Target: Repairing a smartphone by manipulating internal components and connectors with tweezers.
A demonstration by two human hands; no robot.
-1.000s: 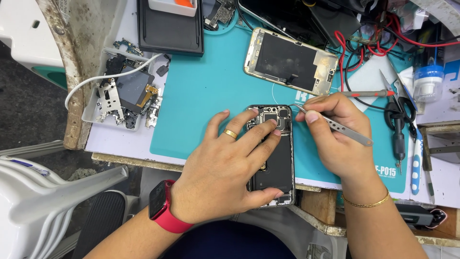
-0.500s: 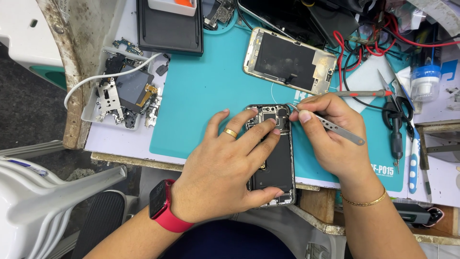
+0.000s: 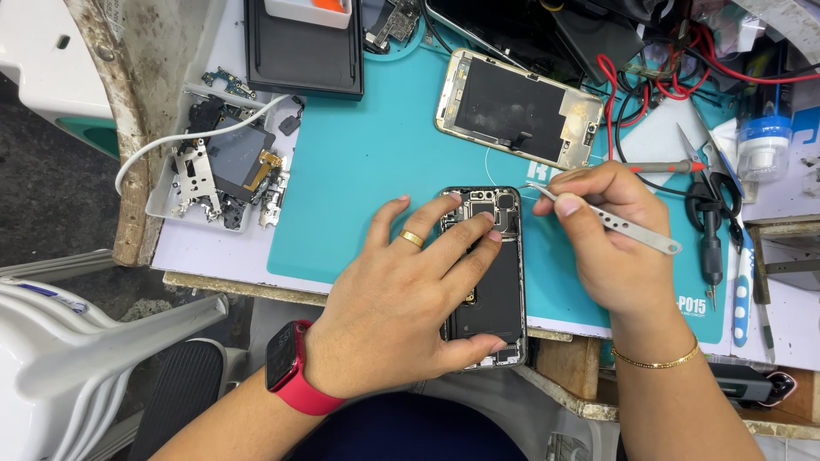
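Note:
An opened black phone [image 3: 498,294] lies face down on the teal mat [image 3: 367,162], its insides showing. My left hand [image 3: 401,299] presses it flat, fingers spread over the upper half and thumb at the lower edge. There is a gold ring on one finger and a red watch on the wrist. My right hand [image 3: 602,235] pinches metal tweezers [image 3: 611,220], whose tips sit just right of the phone's top corner. A gold bracelet circles that wrist.
A detached phone screen [image 3: 517,109] lies on the mat above. A white tray [image 3: 162,201] of small phone parts with a white cable sits at left. A black box [image 3: 303,51] stands at the top. Screwdrivers [image 3: 709,230], red wires and a bottle crowd the right side.
My right hand has drawn the tweezers slightly right, off the phone's top edge. My left hand stays on the phone.

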